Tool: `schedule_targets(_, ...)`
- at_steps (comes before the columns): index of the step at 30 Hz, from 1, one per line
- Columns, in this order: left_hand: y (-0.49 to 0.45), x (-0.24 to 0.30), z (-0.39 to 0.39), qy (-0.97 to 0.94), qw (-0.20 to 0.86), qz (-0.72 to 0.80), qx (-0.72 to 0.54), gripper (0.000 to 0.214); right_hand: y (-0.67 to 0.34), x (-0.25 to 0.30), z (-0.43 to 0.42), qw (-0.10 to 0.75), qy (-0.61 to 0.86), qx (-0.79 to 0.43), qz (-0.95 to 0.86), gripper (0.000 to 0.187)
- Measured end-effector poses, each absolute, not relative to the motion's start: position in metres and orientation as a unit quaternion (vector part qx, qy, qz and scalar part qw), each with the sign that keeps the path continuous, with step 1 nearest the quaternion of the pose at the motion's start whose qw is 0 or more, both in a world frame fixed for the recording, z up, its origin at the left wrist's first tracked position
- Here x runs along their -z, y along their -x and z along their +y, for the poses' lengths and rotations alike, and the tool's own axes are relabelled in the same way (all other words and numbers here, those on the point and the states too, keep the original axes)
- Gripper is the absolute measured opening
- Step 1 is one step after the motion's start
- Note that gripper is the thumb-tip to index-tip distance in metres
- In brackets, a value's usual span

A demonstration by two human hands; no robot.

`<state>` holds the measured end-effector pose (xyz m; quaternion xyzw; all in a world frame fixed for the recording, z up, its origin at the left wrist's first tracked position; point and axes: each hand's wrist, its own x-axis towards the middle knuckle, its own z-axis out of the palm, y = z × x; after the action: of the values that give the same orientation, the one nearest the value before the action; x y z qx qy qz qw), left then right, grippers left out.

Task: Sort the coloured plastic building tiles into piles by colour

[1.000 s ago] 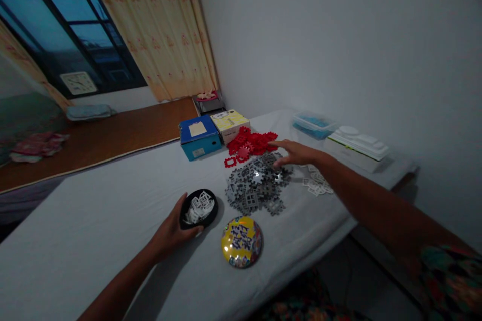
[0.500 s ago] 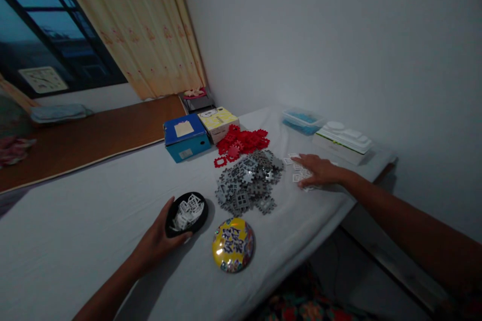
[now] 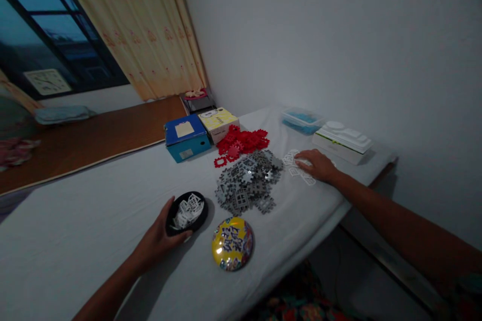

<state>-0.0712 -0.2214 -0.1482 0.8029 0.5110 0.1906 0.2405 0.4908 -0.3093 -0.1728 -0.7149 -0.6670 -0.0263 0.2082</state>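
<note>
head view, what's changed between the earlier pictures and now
The right hand has moved rightward from over the grey pieces to the loose white pieces, which now lie somewhat differently; whether it grips one can't be told. The view has swung slightly right. The left hand still holds the black bowl. The grey pieces, red pieces and yellow round item look unmoved.

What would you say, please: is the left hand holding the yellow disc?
No, the left hand holds the black dish; the yellow disc lies apart.
</note>
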Motion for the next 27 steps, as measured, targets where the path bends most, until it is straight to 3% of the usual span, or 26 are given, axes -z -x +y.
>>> schedule_targets(7,0.070,0.146,-0.223,-0.802,0.241,0.518,-0.175,0.104,-0.476,0.171,-0.328,0.129,0.701,0.006,-0.701,0.079)
schedule_targets(13,0.070,0.146,-0.222,-0.801,0.237,0.522,-0.169,0.104,-0.483,0.169,-0.319,0.151,0.702,0.037,-0.695,0.046)
schedule_targets(20,0.071,0.147,-0.222,-0.801,0.244,0.518,-0.178,0.104,-0.501,0.168,-0.296,0.172,0.691,0.045,-0.701,0.045)
schedule_targets(27,0.068,0.152,-0.220,-0.802,0.247,0.507,-0.196,0.105,-0.512,0.165,-0.282,0.195,0.701,0.044,-0.685,0.031)
